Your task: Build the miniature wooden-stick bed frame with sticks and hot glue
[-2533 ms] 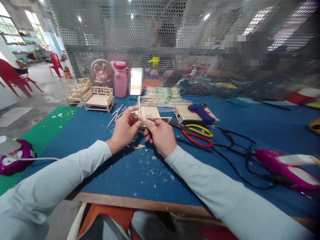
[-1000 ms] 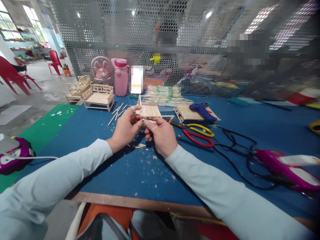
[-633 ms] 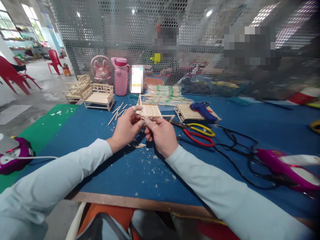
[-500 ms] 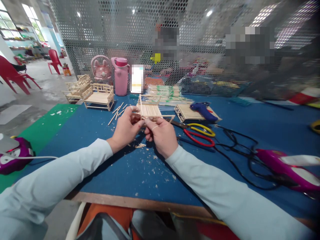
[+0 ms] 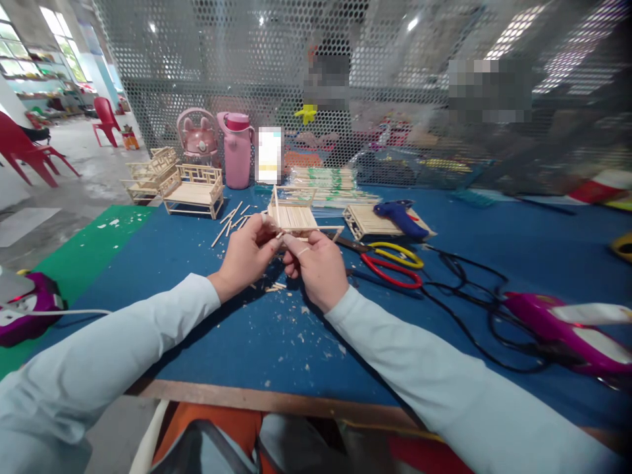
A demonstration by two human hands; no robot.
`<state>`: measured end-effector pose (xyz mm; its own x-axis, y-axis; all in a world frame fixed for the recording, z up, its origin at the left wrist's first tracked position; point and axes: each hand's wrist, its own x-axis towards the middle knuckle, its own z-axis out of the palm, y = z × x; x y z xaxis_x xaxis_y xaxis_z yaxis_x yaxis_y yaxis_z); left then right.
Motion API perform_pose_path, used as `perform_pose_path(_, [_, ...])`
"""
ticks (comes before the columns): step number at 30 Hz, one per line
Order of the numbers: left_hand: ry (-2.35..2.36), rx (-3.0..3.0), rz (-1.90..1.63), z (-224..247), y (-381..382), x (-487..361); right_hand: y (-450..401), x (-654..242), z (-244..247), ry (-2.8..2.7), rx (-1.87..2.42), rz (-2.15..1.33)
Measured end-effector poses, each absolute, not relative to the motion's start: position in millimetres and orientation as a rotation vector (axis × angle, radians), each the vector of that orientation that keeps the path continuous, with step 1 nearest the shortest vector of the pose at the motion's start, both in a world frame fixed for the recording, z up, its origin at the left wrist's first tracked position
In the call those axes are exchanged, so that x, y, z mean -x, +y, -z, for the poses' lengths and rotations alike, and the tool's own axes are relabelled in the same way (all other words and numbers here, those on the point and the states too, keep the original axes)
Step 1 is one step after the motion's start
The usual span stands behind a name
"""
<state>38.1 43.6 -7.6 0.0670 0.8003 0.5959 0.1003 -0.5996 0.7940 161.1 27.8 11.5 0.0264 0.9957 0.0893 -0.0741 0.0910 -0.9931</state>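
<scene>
In the middle of the table a small stick-built bench frame, with a slatted seat and thin rails, is between my two hands. My left hand is closed on its near left corner, thumb and fingers pinched at the joint. Close beside it, my right hand pinches a thin wooden stick along the front edge; its fingertips nearly meet the left thumb. Fingers partly hide the joint. Loose cut sticks lie to the left, and short offcuts below the hands.
Scissors with red and yellow handles lie right of my hands. A blue glue gun rests on another slatted piece. Finished mini benches, a pink bottle and bundled sticks stand behind. Black cables and a purple power strip lie right.
The view has shifted slightly. Both hands keep their places at the bench's corner, with only small finger movements at the pinched stick.
</scene>
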Motion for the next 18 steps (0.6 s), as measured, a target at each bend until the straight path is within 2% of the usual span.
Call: perform_pose_path(18, [0.926,-1.763,-1.566,5.9,42.9,-39.1,25.9,-161.2,-13.0,-1.126,1.008,-1.297])
